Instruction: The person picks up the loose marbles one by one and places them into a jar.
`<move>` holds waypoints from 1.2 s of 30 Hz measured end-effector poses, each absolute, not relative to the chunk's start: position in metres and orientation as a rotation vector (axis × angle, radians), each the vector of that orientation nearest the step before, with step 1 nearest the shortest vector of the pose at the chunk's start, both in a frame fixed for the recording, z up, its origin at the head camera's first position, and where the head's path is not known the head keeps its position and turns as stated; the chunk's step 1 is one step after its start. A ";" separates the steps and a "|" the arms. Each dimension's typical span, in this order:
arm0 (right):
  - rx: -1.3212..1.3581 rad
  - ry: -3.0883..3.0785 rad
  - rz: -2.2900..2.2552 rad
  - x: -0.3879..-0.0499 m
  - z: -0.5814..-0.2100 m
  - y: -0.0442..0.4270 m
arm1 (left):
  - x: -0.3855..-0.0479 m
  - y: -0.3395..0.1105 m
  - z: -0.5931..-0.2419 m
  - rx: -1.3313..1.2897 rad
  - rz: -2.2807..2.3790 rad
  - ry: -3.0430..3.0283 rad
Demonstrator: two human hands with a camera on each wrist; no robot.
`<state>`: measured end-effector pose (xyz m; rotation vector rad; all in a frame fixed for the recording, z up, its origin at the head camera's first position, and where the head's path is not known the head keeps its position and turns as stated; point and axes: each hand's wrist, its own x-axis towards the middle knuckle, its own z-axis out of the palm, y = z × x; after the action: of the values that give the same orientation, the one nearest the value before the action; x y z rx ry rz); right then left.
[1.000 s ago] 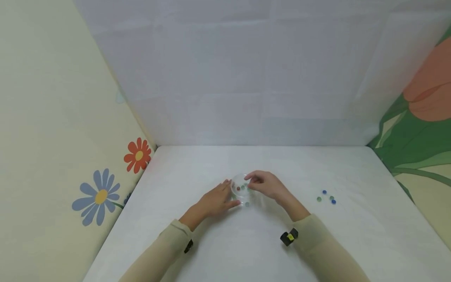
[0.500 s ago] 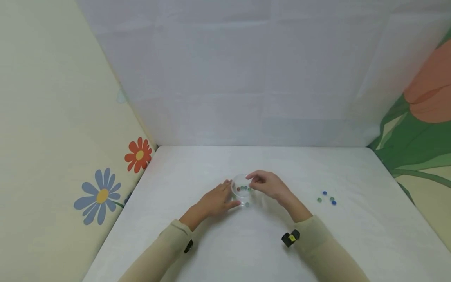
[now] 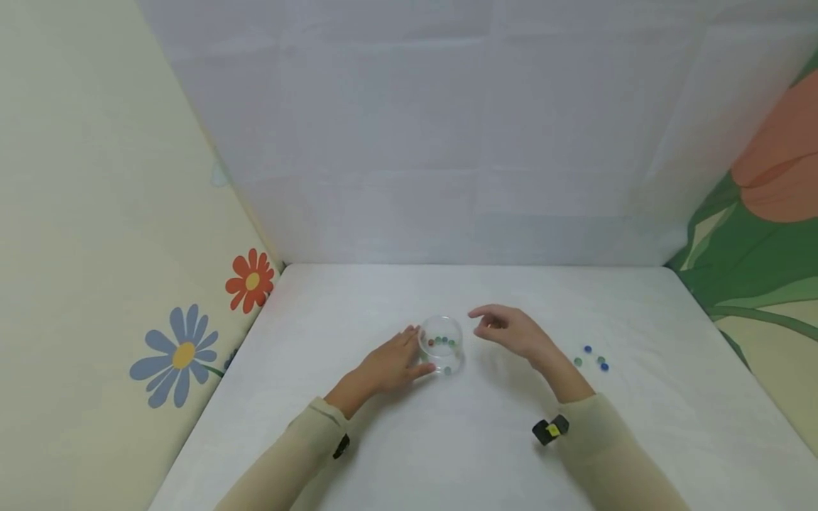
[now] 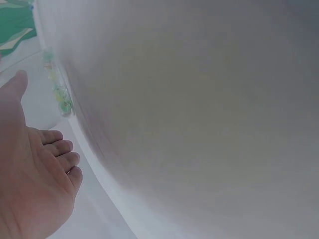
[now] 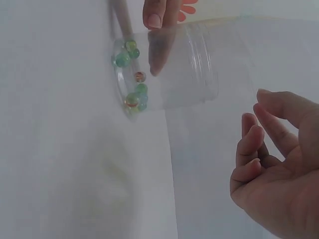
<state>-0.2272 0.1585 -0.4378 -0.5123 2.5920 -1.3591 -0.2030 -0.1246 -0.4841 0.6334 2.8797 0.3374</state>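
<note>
A clear plastic jar (image 3: pixel 441 325) stands upright on the white table with several glass marbles (image 5: pixel 132 98) at its bottom, mostly green, one reddish brown. My left hand (image 3: pixel 390 362) lies along the jar's left side, thumb at the front and fingers fairly straight; in the left wrist view the palm (image 4: pixel 37 184) shows nothing gripped. Right of the jar's mouth, apart from it, my right hand (image 3: pixel 514 332) hovers. Its fingers are loosely bent, and the right wrist view shows nothing between thumb and index finger (image 5: pixel 276 130).
A small group of blue and green marbles (image 3: pixel 588 349) lies on the table to the right, beyond my right hand. White sheeting (image 3: pixel 473 142) hangs behind the white table (image 3: pixel 422 454). Walls with painted flowers (image 3: pixel 183 355) flank it.
My right hand has moved right, away from over the jar's mouth. One more green marble shows in the row inside the jar than a second ago. The left hand has stayed in place.
</note>
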 end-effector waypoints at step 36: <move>-0.253 2.689 -1.347 -0.208 -0.445 0.253 | -0.207 -0.124 -0.490 0.652 0.345 2.901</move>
<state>-0.2082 0.2531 -0.4455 -0.2534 2.6892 -1.3468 -0.2066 -0.1240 -0.4897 0.6515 2.9008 0.3450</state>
